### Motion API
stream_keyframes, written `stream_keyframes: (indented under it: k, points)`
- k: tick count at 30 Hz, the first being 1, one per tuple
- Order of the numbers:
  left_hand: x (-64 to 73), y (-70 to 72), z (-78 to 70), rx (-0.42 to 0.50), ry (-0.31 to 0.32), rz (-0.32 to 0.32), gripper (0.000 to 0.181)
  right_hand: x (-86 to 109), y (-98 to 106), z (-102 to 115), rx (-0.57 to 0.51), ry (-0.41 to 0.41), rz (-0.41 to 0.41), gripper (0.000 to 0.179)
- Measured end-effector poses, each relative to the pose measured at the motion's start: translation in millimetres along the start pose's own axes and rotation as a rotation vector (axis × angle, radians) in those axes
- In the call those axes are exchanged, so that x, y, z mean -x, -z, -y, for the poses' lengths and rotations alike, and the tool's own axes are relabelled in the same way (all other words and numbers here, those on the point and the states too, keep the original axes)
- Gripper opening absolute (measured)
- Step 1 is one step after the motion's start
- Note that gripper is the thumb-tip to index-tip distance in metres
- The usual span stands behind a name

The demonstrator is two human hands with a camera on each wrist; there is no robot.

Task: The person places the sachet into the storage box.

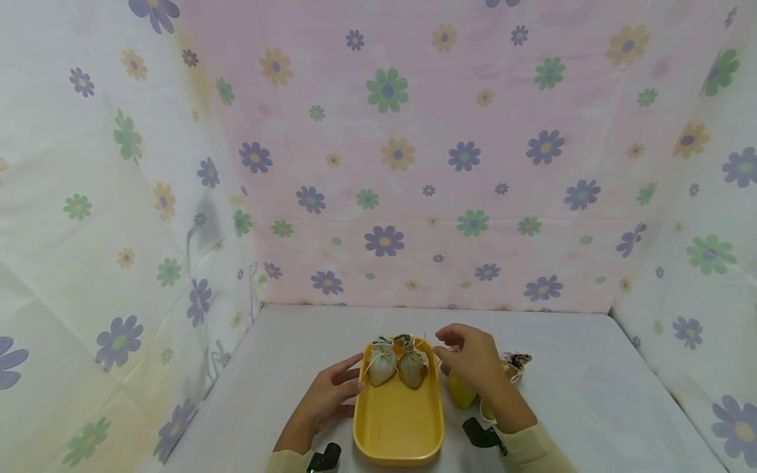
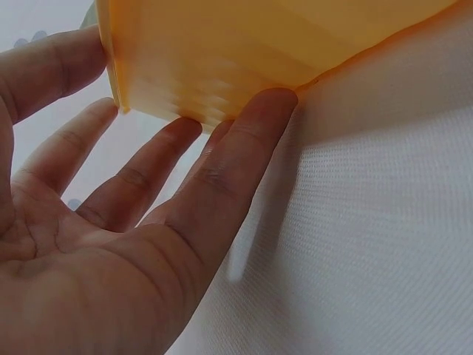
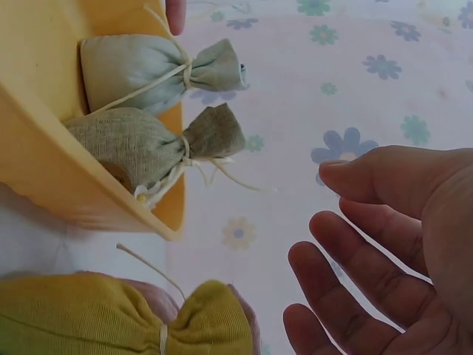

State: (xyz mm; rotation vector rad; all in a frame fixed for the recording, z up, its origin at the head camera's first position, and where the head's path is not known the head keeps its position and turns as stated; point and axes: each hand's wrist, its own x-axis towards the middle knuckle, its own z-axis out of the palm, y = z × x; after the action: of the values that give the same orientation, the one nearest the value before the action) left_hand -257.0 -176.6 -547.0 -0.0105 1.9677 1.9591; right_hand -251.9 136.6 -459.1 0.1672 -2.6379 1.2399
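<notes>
A yellow tray stands in front of me, with two drawstring pouches side by side at its far end. One pouch is pale grey-green; the other pouch is brown linen with a button and a small flower on its cord. My left hand is at the tray's left side, its fairly straight fingers touching rim and wall. Just right of the tray's far corner, my right hand hovers with loosely bent fingers and nothing between them. Below it lies a mustard-yellow pouch, partly hidden by the hand in the head view.
Right of the tray, another pouch with a patterned dark pink top lies partly behind my right hand and forearm. The white-covered table is bounded by flower-print cloth walls at the back and sides.
</notes>
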Motion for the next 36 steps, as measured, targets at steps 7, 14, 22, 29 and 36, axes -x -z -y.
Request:
stream_keyframes:
  k: [7,14,22,29,36]
  points:
    - [-0.4,1.7,1.7,0.01,-0.004,-0.003,0.074,5.7,11.4,-8.9,0.0,-0.033,-0.018,0.023]
    - [-1.2,2.2,2.8,0.013,-0.003,0.001,0.073,13.1,21.7,-21.3,0.016,-0.056,-0.03,0.032]
    - [-1.5,1.5,3.0,0.019,0.012,0.001,0.073,21.9,23.9,-36.0,0.027,-0.111,-0.04,0.038]
    - [-4.3,2.4,4.7,0.021,0.016,0.003,0.072,25.8,23.7,-42.6,0.063,-0.153,-0.02,0.046]
    - [-2.4,3.9,4.5,0.02,0.015,0.005,0.073,27.2,14.5,-50.9,0.146,-0.122,-0.006,0.053]
